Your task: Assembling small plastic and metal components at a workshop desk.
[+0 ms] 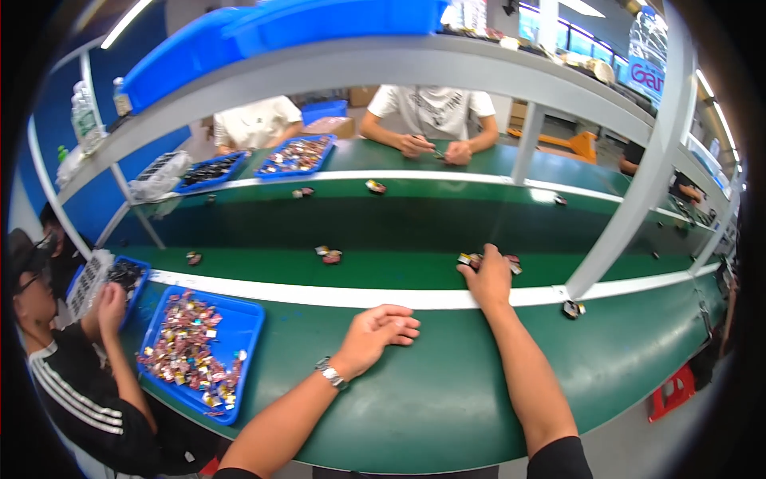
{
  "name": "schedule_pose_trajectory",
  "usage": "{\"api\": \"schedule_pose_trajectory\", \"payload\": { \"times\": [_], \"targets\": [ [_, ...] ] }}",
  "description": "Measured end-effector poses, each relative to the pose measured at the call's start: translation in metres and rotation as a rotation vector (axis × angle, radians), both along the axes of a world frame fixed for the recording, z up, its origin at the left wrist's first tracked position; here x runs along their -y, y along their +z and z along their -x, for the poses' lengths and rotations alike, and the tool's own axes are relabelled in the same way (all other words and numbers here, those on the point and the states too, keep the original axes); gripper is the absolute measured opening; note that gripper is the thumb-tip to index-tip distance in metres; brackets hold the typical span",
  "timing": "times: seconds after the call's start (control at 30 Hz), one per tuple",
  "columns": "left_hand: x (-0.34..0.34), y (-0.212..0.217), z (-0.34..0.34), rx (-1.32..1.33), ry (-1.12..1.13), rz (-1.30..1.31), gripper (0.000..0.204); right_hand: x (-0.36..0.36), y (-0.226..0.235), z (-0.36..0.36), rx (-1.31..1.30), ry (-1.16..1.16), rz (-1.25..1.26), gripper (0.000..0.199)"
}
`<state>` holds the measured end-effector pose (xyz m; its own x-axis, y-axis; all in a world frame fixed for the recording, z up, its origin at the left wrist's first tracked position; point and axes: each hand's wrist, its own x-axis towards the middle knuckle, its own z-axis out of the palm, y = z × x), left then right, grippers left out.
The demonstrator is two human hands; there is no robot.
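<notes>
My right hand (pixel 490 276) reaches over the white rail onto the green belt. Its thumb and fingers close around a small electronic part (pixel 471 260) with yellow, dark and reddish bits. Another such part (pixel 515 263) lies just right of the fingers, partly behind them. Over the near green worktop (pixel 431 375) rests my left hand (pixel 381 334), a metal-band watch on its wrist. Its fingers are loosely stretched out, and nothing shows in them. A similar small part (pixel 329 255) sits on the belt, farther left.
A blue tray (pixel 254 319) full of small parts stands at the left. Above the belt runs a grey shelf (pixel 319 68) with upright posts (pixel 638 176). A small dark part (pixel 572 309) lies by the right post. People work across the belt and at my left.
</notes>
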<state>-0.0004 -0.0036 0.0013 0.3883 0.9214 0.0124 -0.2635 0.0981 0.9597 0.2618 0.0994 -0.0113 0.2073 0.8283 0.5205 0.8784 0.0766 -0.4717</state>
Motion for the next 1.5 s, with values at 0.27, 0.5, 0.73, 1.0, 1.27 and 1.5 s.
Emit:
{"api": "schedule_pose_trajectory", "payload": {
  "times": [0.27, 0.5, 0.73, 1.0, 1.27, 1.5],
  "targets": [
    [0.000, 0.017, 0.002, -0.195, 0.046, 0.075, 0.027, 0.044, 0.004, 0.001, -0.472, 0.377, 0.124, 0.050],
    [0.004, 0.026, 0.005, -0.043, -0.302, 0.202, 0.043, 0.134, 0.045, 0.038, -0.281, 0.870, 0.106, 0.056],
    [-0.001, 0.014, 0.007, -0.006, -0.178, 0.156, 0.040, 0.118, 0.057, 0.049, -0.186, 0.927, 0.022, 0.061],
    [0.011, 0.014, 0.005, 0.042, -0.073, 0.157, 0.036, 0.123, 0.038, 0.070, -0.147, 0.695, -0.156, 0.035],
    [0.018, 0.012, 0.002, 0.105, -0.086, 0.223, 0.028, 0.124, 0.035, 0.065, -0.057, 0.833, -0.170, 0.023],
    [0.015, 0.009, 0.001, 0.115, -0.120, 0.218, 0.028, 0.121, 0.037, 0.063, -0.095, 0.828, -0.046, 0.015]
  ]
}}
